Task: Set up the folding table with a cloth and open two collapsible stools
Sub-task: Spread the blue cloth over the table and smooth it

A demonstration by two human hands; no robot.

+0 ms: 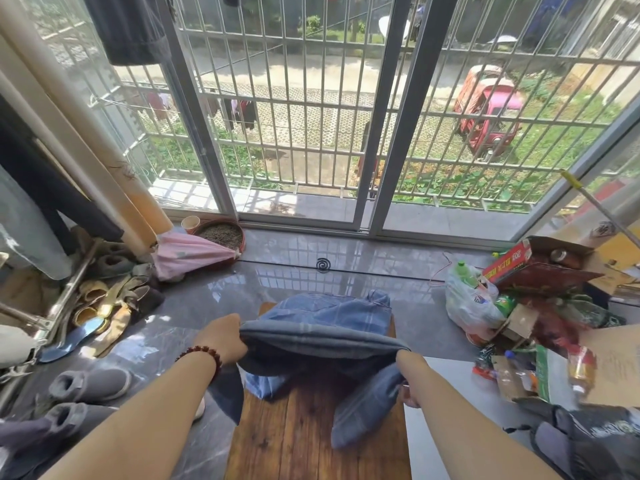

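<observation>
Both hands grip a blue cloth (322, 327) above the wooden desk (311, 438). The left hand (223, 341) clutches its left edge; the right hand (407, 382), largely hidden by fabric, holds the right edge. The cloth's far portion lies bunched on the desk; its corners hang down.
</observation>
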